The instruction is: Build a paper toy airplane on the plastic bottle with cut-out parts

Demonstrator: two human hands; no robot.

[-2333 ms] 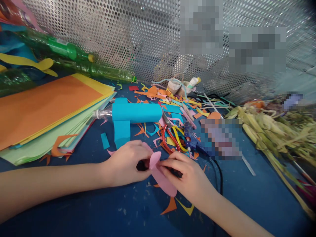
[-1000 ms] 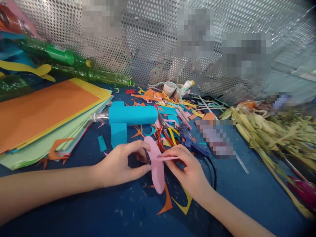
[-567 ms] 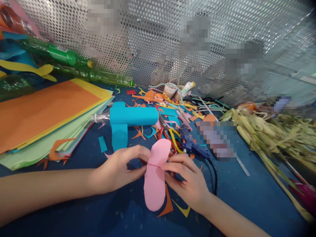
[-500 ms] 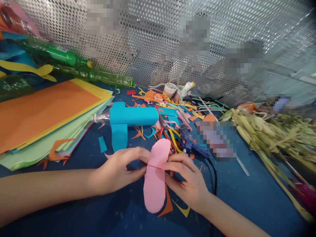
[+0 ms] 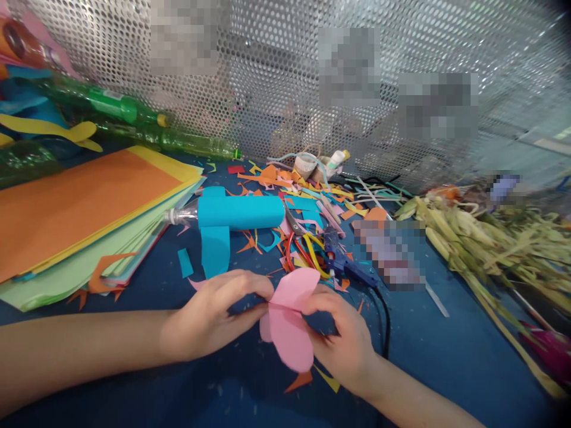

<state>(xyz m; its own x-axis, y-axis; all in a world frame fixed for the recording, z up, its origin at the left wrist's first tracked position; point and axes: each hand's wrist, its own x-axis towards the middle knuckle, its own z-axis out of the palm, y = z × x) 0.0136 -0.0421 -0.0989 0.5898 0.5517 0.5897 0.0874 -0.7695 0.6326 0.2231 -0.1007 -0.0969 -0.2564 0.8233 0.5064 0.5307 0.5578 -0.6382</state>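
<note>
A: Largest first. What do you record?
B: A perforated metal sheet (image 5: 267, 77) at the back; before it, the blue table (image 5: 446, 356). On that, a paper stack (image 5: 89, 208) at left, dried husks (image 5: 491, 244) at right.
A: Next size down?
B: A blue-wrapped bottle (image 5: 241, 213), lying on its side beyond my left hand (image 5: 223, 309), clear neck pointing left.
A: State of grip?
B: Both clamped. My left thumb and fingers pinch one edge of the pink paper piece (image 5: 292, 333); my right hand (image 5: 343, 339) pinches the opposite edge, thumb partly hidden. The piece is between my hands, over the table, a dark line across it.
A: Smaller items?
B: A blue glue gun (image 5: 352, 267) beyond my right hand; an orange scrap (image 5: 300, 381) nearer me.
</note>
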